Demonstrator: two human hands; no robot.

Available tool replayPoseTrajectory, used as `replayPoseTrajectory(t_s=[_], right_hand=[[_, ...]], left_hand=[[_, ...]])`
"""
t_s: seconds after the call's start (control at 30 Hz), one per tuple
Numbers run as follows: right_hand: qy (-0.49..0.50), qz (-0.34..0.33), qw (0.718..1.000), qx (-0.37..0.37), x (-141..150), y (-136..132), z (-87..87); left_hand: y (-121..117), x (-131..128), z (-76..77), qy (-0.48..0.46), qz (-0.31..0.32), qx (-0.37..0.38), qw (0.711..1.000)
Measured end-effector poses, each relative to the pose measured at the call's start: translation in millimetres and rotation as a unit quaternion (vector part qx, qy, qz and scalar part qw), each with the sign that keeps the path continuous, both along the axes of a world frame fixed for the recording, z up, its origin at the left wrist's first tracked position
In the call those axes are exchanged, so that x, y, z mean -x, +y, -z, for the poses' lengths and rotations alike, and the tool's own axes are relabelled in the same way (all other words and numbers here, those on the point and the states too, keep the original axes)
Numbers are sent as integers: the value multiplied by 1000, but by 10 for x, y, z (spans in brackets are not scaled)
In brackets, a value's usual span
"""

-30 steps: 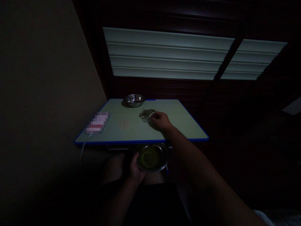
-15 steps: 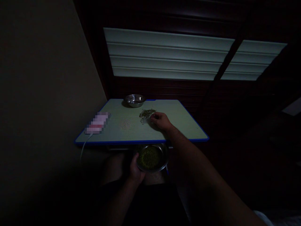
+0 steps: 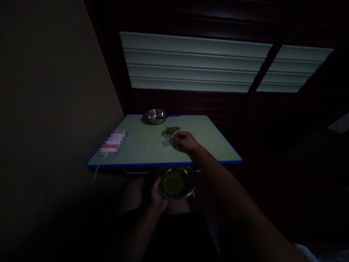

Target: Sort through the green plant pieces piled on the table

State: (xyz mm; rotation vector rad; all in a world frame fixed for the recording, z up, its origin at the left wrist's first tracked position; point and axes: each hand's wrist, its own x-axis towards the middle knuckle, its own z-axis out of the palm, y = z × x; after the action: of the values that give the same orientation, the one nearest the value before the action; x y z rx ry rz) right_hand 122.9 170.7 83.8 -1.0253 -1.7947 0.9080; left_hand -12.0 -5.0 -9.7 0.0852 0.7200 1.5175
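Observation:
My left hand point(image 3: 159, 198) grips the rim of a steel bowl point(image 3: 192, 191) and holds it over my lap, just below the table's front edge. Small green beans or seeds point(image 3: 173, 182) cover the bowl's bottom. Over the table, the fingers of my right hand point(image 3: 185, 140) are closed on a small clear, cup-like piece point(image 3: 168, 142); its exact shape is hard to make out in the dim light. Just beyond it lies a loose pile of the same kind of small green grains point(image 3: 170, 131), spread on the tabletop.
The pale table point(image 3: 131, 154) has a blue edge. A second steel bowl point(image 3: 156, 117) stands at its back. On the left lies a blurred-out phone-like item point(image 3: 113, 142) with a white cable point(image 3: 96, 171). A faint pale scatter point(image 3: 144, 144) lies mid-table. Behind is a dark shuttered wall.
My right hand and the clear piece have shifted slightly toward me, drawing back from the pile. My left hand and its bowl stay in place.

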Motion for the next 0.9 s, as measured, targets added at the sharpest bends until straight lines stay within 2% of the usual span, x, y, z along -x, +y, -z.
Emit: replayPoseTrajectory(t_s=[0.1,0.33,0.5,0.77,0.9], right_hand=[[19,5,1000,24,3,-4,-7],[6,-13,1000,19,4,-44,-32],[-6,-17,997,72,8,-114,-116],[-16,-92,986,141,-81,-156,-166],[-36,-124,980,149,-134,-185,-177]], left_hand=[[2,1,8,1,-1,-5,1000],[2,-4,14,-4,6,3,1000],[5,1,33,-3,7,-6,1000],[8,11,26,-1,19,2,1000],[10,8,20,-4,28,15,999]])
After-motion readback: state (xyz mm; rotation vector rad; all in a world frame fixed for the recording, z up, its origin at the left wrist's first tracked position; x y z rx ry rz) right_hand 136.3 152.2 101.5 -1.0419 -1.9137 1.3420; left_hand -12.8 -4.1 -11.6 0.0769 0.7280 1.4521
